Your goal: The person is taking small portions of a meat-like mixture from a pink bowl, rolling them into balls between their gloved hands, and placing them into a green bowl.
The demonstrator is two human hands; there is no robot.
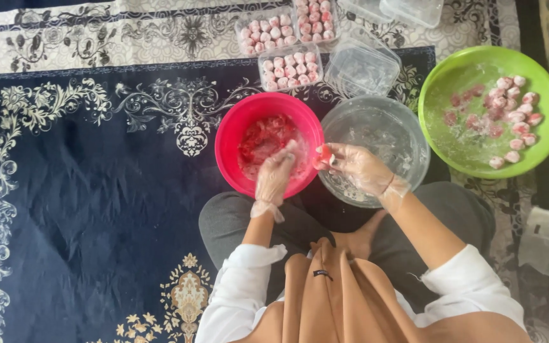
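Navy patterned carpet (pixel 84 190). Left hand (pixel 273 176) in red bowl (pixel 233 136), grip unclear. Right hand (pixel 357 166) pinching red piece (pixel 323 156) at clear bowl (pixel 408 136) 9 o'clock rim; pinch lightly, roll evenly in powder.

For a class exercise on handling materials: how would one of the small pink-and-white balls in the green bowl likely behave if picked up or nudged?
Each ball looks rounded, so a nudge would probably roll it down the sloping green bowl. The white powder on them suggests a soft, sticky surface, less tacky once dusted. The right hand holds a similar piece in its gloved fingers, so it seems light and probably squashable.
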